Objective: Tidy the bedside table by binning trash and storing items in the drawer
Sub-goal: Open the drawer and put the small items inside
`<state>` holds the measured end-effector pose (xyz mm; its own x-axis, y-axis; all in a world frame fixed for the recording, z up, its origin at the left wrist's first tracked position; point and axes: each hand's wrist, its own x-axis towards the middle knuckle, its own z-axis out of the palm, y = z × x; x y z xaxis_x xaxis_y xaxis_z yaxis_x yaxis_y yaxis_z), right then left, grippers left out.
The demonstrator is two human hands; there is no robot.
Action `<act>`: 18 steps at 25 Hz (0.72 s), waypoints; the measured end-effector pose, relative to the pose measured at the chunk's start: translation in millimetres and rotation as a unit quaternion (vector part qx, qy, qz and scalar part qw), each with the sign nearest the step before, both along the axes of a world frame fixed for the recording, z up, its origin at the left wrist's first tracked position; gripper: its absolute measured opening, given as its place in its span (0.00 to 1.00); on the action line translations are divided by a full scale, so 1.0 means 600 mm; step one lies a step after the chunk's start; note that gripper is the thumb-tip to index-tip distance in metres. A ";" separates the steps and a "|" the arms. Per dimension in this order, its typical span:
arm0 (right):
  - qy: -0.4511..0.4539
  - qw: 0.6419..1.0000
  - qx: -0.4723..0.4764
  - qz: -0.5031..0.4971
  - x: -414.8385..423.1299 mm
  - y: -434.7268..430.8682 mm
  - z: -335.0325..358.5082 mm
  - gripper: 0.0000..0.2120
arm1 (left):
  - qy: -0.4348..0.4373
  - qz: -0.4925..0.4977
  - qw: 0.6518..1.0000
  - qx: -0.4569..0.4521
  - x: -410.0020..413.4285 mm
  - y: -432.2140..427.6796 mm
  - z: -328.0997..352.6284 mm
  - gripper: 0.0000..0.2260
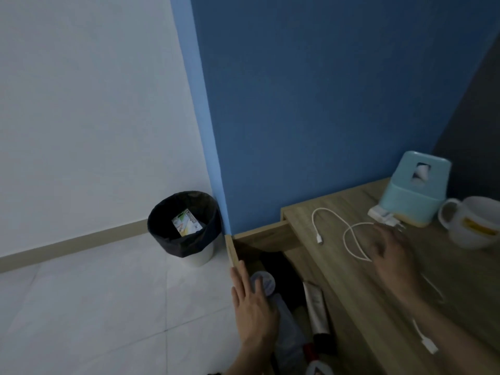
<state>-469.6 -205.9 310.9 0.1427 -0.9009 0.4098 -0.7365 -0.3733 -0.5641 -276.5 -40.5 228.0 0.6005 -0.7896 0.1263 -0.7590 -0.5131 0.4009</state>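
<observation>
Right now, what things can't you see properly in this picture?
All from the head view:
- Right hand: motion-blurred; its grip on the white cable is unclear.
- Drawer: the left hand and shadow hide its contents.
- Bottle: cut off by the bottom edge.
- Packet in the bin: print too small.

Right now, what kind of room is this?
Probably a bedroom corner: a wooden bedside table with an open drawer, a tissue box and charger cable on top, a bin nearby.
</observation>
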 end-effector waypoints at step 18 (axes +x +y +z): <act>0.114 0.982 0.125 -0.087 -0.015 -0.149 -0.022 0.13 | -0.073 0.025 0.997 0.004 -0.009 -0.016 -0.042 0.31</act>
